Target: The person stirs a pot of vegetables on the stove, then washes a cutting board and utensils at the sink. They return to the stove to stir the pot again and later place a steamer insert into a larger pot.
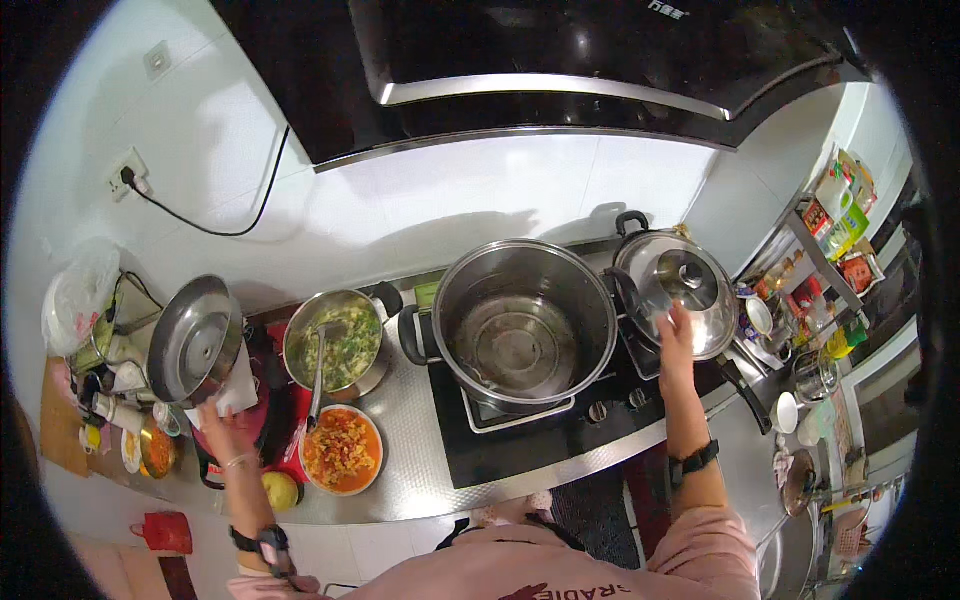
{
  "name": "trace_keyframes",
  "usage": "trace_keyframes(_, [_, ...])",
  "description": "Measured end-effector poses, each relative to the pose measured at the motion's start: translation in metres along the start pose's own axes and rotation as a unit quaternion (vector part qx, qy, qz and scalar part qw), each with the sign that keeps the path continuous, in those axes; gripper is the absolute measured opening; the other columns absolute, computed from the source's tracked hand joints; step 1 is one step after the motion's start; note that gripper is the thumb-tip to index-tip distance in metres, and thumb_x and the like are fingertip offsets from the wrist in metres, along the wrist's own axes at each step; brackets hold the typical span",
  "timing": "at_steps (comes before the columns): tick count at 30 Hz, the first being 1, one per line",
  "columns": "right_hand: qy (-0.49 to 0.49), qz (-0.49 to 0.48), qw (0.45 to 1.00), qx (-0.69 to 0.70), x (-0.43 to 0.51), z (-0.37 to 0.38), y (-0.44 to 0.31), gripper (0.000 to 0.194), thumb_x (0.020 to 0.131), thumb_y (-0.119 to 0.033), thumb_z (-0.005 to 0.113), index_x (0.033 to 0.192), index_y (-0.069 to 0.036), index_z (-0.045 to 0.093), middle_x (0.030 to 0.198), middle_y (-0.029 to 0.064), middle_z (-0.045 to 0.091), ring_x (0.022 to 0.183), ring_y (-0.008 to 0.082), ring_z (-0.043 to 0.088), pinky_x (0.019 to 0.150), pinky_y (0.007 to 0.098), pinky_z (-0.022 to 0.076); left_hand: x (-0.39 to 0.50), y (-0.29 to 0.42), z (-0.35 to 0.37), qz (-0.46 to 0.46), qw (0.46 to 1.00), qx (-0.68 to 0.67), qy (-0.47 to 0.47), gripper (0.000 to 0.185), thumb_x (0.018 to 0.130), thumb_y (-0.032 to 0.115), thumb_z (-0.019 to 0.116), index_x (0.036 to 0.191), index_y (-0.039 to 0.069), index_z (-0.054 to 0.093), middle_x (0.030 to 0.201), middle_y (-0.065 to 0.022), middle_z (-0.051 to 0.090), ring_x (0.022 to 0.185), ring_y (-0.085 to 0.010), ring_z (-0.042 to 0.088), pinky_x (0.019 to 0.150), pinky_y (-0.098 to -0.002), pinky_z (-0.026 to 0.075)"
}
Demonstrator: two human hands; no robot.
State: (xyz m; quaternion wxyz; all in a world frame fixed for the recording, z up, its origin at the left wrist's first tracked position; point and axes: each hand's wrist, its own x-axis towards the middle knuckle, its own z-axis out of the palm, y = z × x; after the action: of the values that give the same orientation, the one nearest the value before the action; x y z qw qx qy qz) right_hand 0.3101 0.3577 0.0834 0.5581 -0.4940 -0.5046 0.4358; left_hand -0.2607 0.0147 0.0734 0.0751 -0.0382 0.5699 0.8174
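At the lower rim of a tilted steel pot lid [196, 341], underside facing up, is my left hand [219, 433]. Its fingertips are partly hidden against the rim and a white sheet [244, 384], so a firm grip cannot be made out. My right hand [676, 337] is over a steel lid with a glass centre [716, 322] on the right burner, just below its black knob [691, 274]. Nothing shows between its parted thumb and fingers. Between my hands a large two-handled steel pot [517, 337] stands uncovered on the left burner, with clear liquid at its bottom.
Left of the black hob [495, 457] are a pot of green soup [349, 349] with a ladle [319, 367], a bowl of tomato and egg [341, 450] and a yellowish round fruit [280, 491]. A pan handle [742, 394] juts out at right. The range hood [555, 82] overhangs the back.
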Motion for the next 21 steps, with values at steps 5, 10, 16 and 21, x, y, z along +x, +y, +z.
trace_keyframes(5, [-0.146,0.155,0.962,0.17,0.043,0.019,0.036,0.037,0.093,-0.03,0.054,0.124,-0.01,0.048,0.098,0.0015,0.057,0.083,0.0119,0.051,0.077,0.0307,0.0435,-0.138,-0.082,0.113,-0.17,0.926,0.05,-0.334,0.048,0.089,0.036,0.059,0.126,0.011,0.044,0.114,-0.0049,0.054,0.097,-0.017,0.055,0.083,-0.0356,0.044])
trace_keyframes(10, [-0.124,0.186,0.954,0.2,0.058,0.039,0.041,0.012,0.093,-0.024,0.052,0.1,-0.013,0.051,0.078,-0.0036,0.049,0.07,0.0099,0.045,0.064,0.0281,0.0369,-0.172,-0.107,0.195,-0.336,0.859,0.004,-0.387,0.03,0.093,0.035,0.054,0.106,0.009,0.054,0.087,-0.0027,0.059,0.08,-0.0177,0.055,0.067,-0.0302,0.042])
trace_keyframes(16, [-0.161,0.131,0.952,0.224,0.061,0.043,0.018,0.018,0.095,-0.022,0.047,0.108,-0.01,0.051,0.076,-0.0027,0.046,0.068,0.0099,0.043,0.063,0.026,0.0351,-0.167,-0.106,0.206,-0.317,0.868,-0.041,-0.379,0.021,0.095,0.029,0.052,0.102,0.008,0.052,0.076,-0.0004,0.05,0.068,-0.013,0.047,0.063,-0.0248,0.04])
trace_keyframes(21, [-0.156,0.112,0.954,0.23,0.071,0.044,0.008,0.014,0.095,-0.023,0.049,0.099,-0.01,0.051,0.076,-0.0024,0.045,0.068,0.0094,0.042,0.063,0.0251,0.0349,-0.164,-0.102,0.214,-0.284,0.856,-0.053,-0.429,0.025,0.095,0.034,0.05,0.104,0.011,0.054,0.078,0.0029,0.05,0.068,-0.0109,0.045,0.063,-0.0235,0.036])
